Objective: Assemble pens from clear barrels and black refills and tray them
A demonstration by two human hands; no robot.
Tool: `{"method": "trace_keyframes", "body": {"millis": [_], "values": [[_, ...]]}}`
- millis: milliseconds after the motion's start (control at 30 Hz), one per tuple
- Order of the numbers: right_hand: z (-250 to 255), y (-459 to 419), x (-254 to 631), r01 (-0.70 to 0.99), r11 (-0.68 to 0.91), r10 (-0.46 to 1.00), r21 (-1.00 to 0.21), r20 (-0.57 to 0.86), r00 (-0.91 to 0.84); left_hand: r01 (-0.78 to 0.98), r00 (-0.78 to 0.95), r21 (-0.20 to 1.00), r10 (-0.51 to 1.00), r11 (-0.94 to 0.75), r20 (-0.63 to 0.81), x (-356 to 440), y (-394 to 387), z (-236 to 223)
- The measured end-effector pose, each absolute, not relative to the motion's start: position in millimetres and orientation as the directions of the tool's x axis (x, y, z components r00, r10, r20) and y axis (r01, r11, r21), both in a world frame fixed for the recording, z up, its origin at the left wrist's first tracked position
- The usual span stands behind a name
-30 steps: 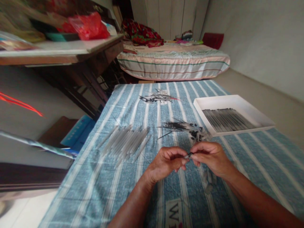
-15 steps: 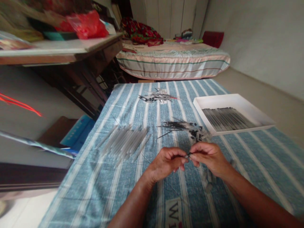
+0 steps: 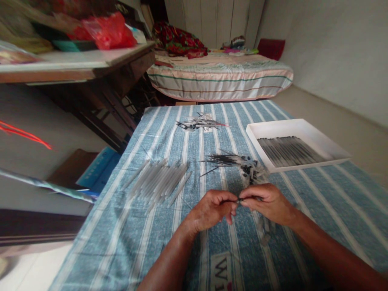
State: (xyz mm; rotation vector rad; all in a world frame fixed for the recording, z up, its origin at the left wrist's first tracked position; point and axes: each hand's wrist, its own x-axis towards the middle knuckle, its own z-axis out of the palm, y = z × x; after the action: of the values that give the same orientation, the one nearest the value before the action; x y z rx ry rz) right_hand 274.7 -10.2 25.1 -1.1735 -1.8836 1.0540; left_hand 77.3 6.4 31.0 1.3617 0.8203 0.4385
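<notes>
Over the near part of the cloth, my left hand (image 3: 210, 210) and my right hand (image 3: 268, 202) meet fingertip to fingertip. Both pinch a small dark pen part (image 3: 239, 200); most of it is hidden by the fingers. Just beyond them lies a bunch of thin black pen refills (image 3: 222, 160), with a heap of small black and clear pieces (image 3: 253, 173) beside it. Translucent grey pen barrels (image 3: 160, 178) lie side by side to the left. Some clear greyish pieces (image 3: 265, 230) rest by my right wrist, partly covered by it.
A white box (image 3: 306, 129) at the right holds a row of dark-tipped pens (image 3: 291, 150). Farther back is a mixed pile of thin parts (image 3: 201, 123). Blue striped cloth (image 3: 121, 226) covers the table. A side table (image 3: 75, 66) and a bed (image 3: 224, 76) stand beyond.
My right hand has turned and lowered slightly, and a dark piece now shows along its fingers. My left hand keeps its pinch almost in place. The piles look the same.
</notes>
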Motion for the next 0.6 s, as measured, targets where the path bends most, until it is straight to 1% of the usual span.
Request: {"method": "trace_keyframes", "body": {"millis": [67,100,233,300,400,467,600], "values": [[27.4,-8.7,275.6,0.435,0.337,0.901,-0.835,0.152,-0.407,0.189,0.656,0.965,0.708,0.180,-0.261,77.3,6.5,31.3],[27.5,-8.3,275.2,0.447,0.337,0.898,-0.828,0.141,-0.417,0.195,0.655,0.965,0.709,0.174,-0.260,77.3,6.6,31.3],[23.6,-9.5,271.5,0.473,0.189,0.911,-0.860,-0.027,-0.412,0.227,0.663,0.964,0.703,0.138,-0.257,77.4,6.5,29.8],[21.4,-10.8,270.2,0.473,0.128,0.917,-0.872,-0.077,-0.391,0.228,0.661,0.965,0.707,0.131,-0.252,77.5,6.4,28.9],[20.3,-12.0,269.8,0.387,0.069,0.929,-0.919,-0.083,-0.361,0.223,0.652,0.966,0.716,0.134,-0.250,77.4,6.5,28.3],[21.0,-12.1,269.6,0.336,0.057,0.926,-0.940,-0.076,-0.370,0.230,0.646,0.964,0.720,0.134,-0.254,77.3,6.7,28.4],[22.8,-11.7,268.3,0.418,0.101,0.921,-0.903,-0.073,-0.382,0.228,0.651,0.964,0.716,0.135,-0.254,77.1,7.3,29.0]]}}
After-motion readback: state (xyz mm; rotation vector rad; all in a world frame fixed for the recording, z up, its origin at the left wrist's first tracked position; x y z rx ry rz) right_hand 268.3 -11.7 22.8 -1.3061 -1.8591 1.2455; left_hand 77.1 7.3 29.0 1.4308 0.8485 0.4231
